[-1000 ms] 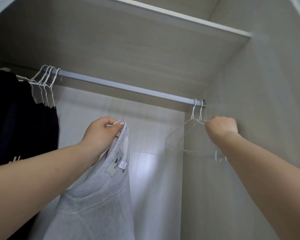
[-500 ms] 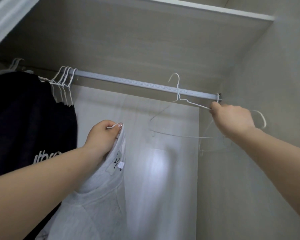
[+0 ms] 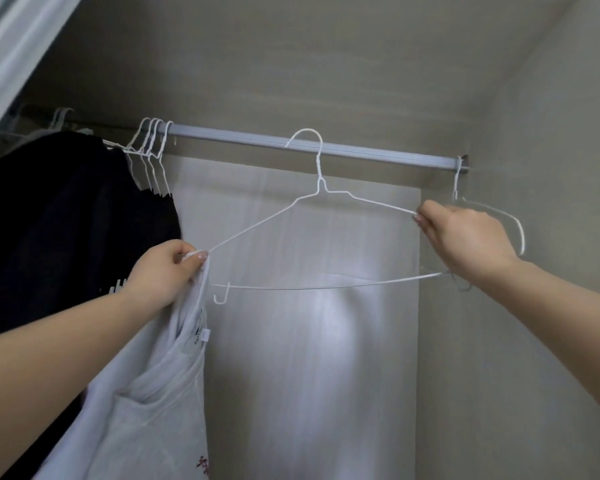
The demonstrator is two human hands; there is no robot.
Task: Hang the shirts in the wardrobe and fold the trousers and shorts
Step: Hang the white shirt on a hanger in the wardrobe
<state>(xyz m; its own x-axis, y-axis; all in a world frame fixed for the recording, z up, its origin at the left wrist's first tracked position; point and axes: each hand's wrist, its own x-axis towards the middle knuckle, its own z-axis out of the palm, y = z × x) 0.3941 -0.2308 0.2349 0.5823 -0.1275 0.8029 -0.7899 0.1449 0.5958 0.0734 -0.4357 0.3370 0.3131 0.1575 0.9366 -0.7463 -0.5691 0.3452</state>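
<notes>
Right hand (image 3: pixel 465 237) pinches the right shoulder of a white wire hanger (image 3: pixel 321 202), fingers curled round the wire. Hanger is off the rail (image 3: pixel 326 147): its hook sits in front of the rail, not over it, and the frame spans the gap between both hands, roughly level. Small hook on its bottom bar hangs just right of the left hand. Left hand (image 3: pixel 163 271) grips the collar of a white shirt (image 3: pixel 146 403), fingers curled on the bunched fabric; the hanger's left shoulder tip meets that hand at the fingertips, cannot tell if the wire is inside the collar or just touching it. Shirt drapes straight down below the left hand, neck label visible just under it, some red print near the bottom edge. Behind the right hand a second wire hanger (image 3: pixel 499 216) hangs on the rail's far right end, next to the wardrobe side wall (image 3: pixel 534 306). Up and left of the left hand, a cluster of empty white hangers (image 3: pixel 153 150) sits on the rail, and a black garment (image 3: pixel 59 230) hangs left of those, directly behind the left forearm. Wardrobe back panel (image 3: pixel 309 358) shows between the two hands.
</notes>
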